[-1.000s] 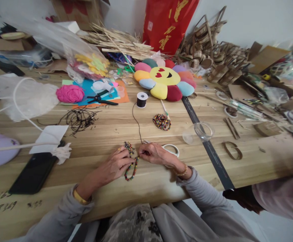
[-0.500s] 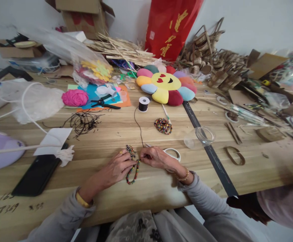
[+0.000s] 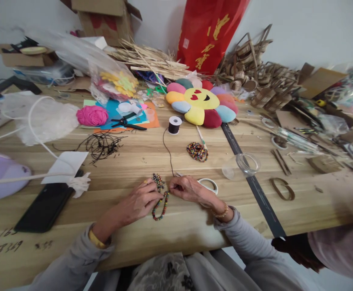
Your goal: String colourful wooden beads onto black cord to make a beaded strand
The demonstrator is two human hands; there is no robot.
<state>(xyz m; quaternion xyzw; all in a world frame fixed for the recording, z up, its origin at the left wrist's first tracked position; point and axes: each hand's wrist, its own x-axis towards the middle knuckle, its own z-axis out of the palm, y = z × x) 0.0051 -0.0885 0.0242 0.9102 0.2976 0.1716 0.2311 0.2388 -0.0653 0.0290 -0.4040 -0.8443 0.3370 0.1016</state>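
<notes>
A string of small multicoloured beads lies looped on the wooden table between my hands. My left hand pinches the beaded string near its upper end. My right hand pinches the thin black cord where it meets the beads. That cord runs back to a black thread spool. A second coil of coloured beads rests farther back. A white tape roll sits just behind my right wrist.
A flower-shaped plush cushion, scissors, pink yarn, a tangle of black cord pieces, a clear plastic cup and a black phone lie about. Another person's sleeve shows at the lower right.
Both hands stay on the beads and cord with only slight finger shifts. The view has tilted a little, so everything sits slightly lower in frame.
</notes>
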